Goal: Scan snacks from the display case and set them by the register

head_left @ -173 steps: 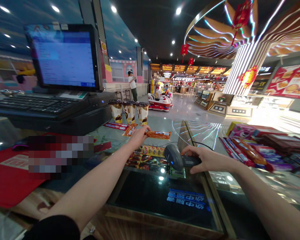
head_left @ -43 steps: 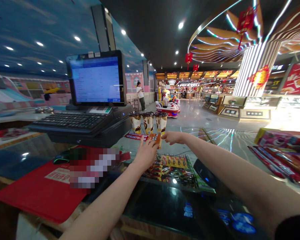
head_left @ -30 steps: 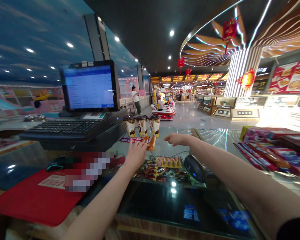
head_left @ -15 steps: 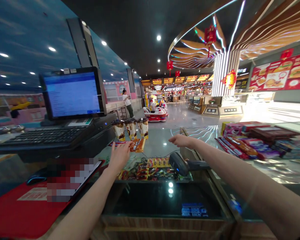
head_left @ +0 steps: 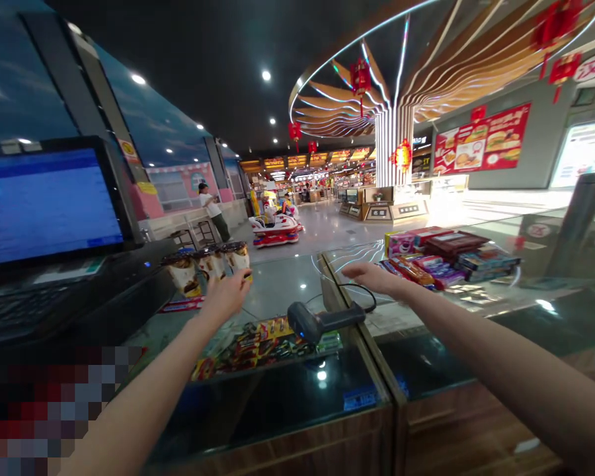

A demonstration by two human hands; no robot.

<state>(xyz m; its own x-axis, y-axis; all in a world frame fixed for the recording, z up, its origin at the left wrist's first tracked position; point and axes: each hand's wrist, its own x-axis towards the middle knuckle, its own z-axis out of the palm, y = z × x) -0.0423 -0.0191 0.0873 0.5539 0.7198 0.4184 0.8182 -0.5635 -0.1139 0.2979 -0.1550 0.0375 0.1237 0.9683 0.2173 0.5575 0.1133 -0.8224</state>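
Observation:
My left hand [head_left: 228,292] is over the glass counter, in front of the rightmost of three lidded paper cups [head_left: 211,266]. Its fingers point forward and to the right, a little apart, and nothing shows in them. A red and blue snack packet [head_left: 182,304] lies at the foot of the cups, left of my wrist. Held out over the counter, my right hand [head_left: 371,276] is open with its fingers stretched to the left. It is nearest to a pile of wrapped chocolate bars [head_left: 416,271]. Below it lies a black barcode scanner [head_left: 322,320] with a cable.
A monitor [head_left: 49,201] and keyboard [head_left: 14,317] stand at the left. Boxes [head_left: 456,243] lie behind the bars. Snack packs [head_left: 258,344] show beneath the glass. Beyond are a white and red ride-on car [head_left: 275,228] and a standing person [head_left: 213,211].
The view has swung right. My left hand has shifted right relative to the cups, and the orange packet it touched is out of sight. My right hand is now closer to the chocolate bars.

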